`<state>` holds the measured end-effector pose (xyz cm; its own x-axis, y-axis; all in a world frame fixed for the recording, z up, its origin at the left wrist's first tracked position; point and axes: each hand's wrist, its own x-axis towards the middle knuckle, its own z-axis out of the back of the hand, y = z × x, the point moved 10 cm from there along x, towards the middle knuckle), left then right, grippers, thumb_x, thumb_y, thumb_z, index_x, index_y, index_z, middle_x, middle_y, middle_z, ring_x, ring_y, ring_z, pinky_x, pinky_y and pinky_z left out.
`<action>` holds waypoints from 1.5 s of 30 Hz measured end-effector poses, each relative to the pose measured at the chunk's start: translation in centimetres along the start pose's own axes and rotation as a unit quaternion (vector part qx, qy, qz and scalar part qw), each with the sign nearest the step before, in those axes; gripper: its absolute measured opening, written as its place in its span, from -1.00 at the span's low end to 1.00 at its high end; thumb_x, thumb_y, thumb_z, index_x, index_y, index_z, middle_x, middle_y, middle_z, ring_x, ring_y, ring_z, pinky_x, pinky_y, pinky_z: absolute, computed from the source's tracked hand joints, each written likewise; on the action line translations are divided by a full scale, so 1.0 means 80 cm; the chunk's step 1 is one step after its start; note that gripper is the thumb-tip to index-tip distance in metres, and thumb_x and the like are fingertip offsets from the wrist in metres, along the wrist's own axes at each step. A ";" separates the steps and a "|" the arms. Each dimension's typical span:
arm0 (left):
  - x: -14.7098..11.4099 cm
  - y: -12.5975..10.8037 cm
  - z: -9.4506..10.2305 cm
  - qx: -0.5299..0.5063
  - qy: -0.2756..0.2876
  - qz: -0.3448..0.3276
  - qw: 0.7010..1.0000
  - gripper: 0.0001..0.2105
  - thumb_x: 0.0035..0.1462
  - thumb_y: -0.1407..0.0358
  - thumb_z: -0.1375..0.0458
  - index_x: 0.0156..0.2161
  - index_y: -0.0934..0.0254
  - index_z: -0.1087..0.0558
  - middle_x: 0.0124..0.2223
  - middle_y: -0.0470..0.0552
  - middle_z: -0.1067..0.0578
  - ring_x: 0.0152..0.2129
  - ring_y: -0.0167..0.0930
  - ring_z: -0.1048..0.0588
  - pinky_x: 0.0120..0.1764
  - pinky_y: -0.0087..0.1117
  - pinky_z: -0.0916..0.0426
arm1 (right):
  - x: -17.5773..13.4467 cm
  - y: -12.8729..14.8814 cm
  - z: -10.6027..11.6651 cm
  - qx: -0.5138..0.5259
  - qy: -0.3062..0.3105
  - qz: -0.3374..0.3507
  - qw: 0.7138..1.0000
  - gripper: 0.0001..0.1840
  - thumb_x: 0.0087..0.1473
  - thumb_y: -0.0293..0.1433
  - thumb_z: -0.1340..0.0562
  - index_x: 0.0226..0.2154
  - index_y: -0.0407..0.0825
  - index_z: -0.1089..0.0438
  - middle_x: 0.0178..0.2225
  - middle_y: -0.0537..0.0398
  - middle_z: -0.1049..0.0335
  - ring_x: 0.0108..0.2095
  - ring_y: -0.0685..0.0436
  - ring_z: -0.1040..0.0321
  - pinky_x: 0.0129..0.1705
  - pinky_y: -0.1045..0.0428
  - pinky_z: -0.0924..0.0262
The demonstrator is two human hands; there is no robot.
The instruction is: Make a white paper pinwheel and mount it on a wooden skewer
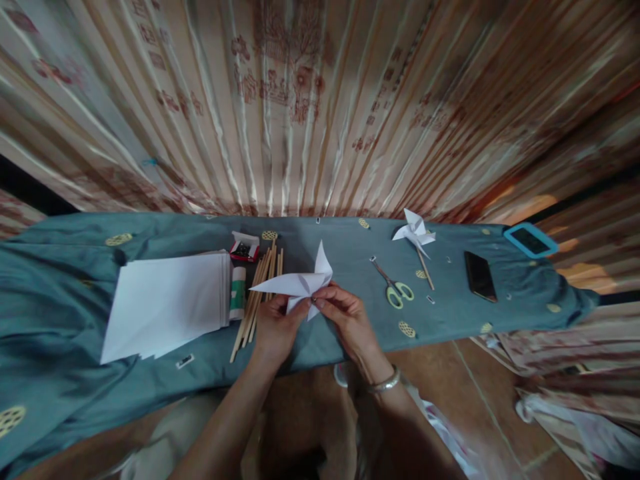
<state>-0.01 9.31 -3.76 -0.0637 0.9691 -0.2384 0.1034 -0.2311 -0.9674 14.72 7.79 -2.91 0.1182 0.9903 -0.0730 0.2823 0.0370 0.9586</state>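
A white paper pinwheel (pixel 300 283) with pointed blades is held up over the front of the cloth-covered table. My left hand (pixel 277 327) grips it from the lower left, thumb pressed near the folded centre. My right hand (pixel 347 313) pinches at the same centre from the right, thumb and forefinger together; a small dark spot shows there, too small to name. Just left of my left hand lies a bundle of wooden sticks (pixel 257 293). Beyond my right hand, a pair of scissors (pixel 393 287) with light green handles rests on the cloth.
At left lies a stack of white paper (pixel 170 300), beside a green-and-white glue stick (pixel 238 293) and a small open red box (pixel 245 247) of dark bits. Right of the scissors are another pinwheel (pixel 414 232) on a stick, a dark phone (pixel 480 275) and a blue-framed device (pixel 531 240). Curtains hang behind.
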 end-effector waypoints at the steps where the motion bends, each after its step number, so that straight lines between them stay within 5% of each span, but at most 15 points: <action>1: 0.000 -0.002 0.001 0.011 0.000 -0.006 1.000 -0.75 -0.27 0.18 -0.26 -0.47 0.33 -0.58 -0.47 0.03 -0.60 -0.51 -0.32 -0.51 -0.41 -0.36 -0.41 | 0.000 0.001 0.000 -0.008 -0.001 0.008 1.000 -0.90 -0.17 -0.28 -0.43 -0.49 0.08 -0.57 -0.35 0.14 -0.40 -0.29 -0.07 -0.28 -0.10 0.00 -0.16; 8: 0.000 -0.027 0.008 0.100 -0.005 -0.064 0.993 -0.74 -0.21 0.14 -0.20 -0.44 0.28 -0.59 -0.42 0.04 -0.63 -0.42 -0.21 -0.57 -0.33 -0.30 -0.43 | 0.003 0.001 -0.004 -0.065 -0.003 0.054 0.996 -0.90 -0.08 -0.29 -0.38 -0.46 0.04 -0.53 -0.36 0.13 -0.40 -0.26 -0.09 -0.30 -0.10 0.01 -0.16; 19: 0.003 -0.023 0.010 0.147 -0.022 -0.090 0.985 -0.80 -0.18 0.15 -0.21 -0.46 0.22 -0.56 -0.47 0.00 -0.60 -0.47 -0.24 -0.53 -0.39 -0.32 -0.37 | -0.003 0.009 -0.005 -0.122 -0.037 0.088 0.988 -0.86 -0.04 -0.24 -0.34 -0.47 0.04 -0.47 -0.35 0.12 -0.41 -0.24 -0.12 -0.33 -0.08 -0.01 -0.17; 45: 0.002 -0.017 0.006 0.087 0.011 -0.090 0.992 -0.78 -0.14 0.15 -0.26 -0.41 0.25 -0.58 -0.39 0.01 -0.62 -0.38 -0.26 -0.53 -0.28 -0.36 -0.38 | -0.008 0.018 -0.008 -0.133 -0.041 0.097 0.986 -0.91 -0.03 -0.30 -0.30 -0.48 0.05 -0.45 -0.31 0.11 -0.41 -0.23 -0.12 -0.31 -0.05 -0.01 -0.17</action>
<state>-0.60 9.77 -2.54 -0.0434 0.9973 -0.0600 -0.0815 -0.0634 -0.9947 14.46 7.29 -1.27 0.2247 0.9686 0.1065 -0.0107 -0.1068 0.9942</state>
